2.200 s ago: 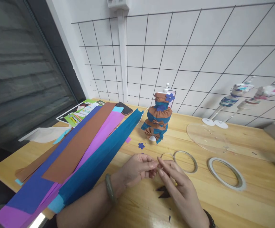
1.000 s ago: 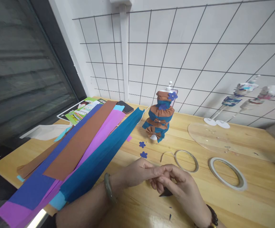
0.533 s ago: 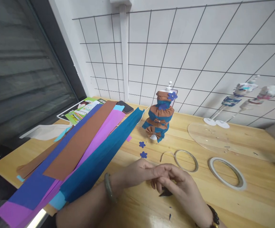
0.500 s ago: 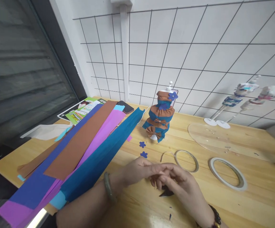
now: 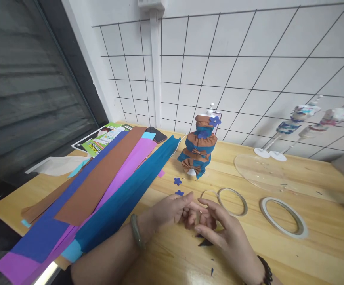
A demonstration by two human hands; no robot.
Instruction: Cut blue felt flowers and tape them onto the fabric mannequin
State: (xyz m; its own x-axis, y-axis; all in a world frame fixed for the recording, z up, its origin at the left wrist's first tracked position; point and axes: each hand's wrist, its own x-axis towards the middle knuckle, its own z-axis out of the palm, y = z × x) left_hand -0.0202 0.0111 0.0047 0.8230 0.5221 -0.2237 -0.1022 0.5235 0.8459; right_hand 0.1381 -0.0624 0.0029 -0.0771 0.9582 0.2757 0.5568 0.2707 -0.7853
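Observation:
Above the table's front, my left hand [image 5: 174,208] and my right hand [image 5: 224,227] meet at the fingertips. The left has its fingers curled, thumb against the index; anything inside is hidden. Thumb and index of the right are spread apart, its other fingers bent toward the left hand. Between them shows a tiny pale speck [image 5: 201,213], too small to name. Just beyond lie two blue paper flowers, one in full view [image 5: 177,181] and one [image 5: 179,192] partly covered. Behind stands a small dress form [image 5: 201,144] clothed in brown and teal paper with bows and blue flowers.
Coloured crepe paper strips [image 5: 100,178] cover the left of the table, beside a phone [image 5: 157,134]. Two rolls of tape lie to the right, one thin [image 5: 246,206], one wider [image 5: 302,229]. Farther back are a clear disc [image 5: 249,170] and two more dress forms [image 5: 291,118]. Dark scraps [image 5: 205,241] lie under my hands.
My right thumb and index have parted from the left fingertips, where they were pinched together. The left thumb has lifted slightly. The view has shifted a little.

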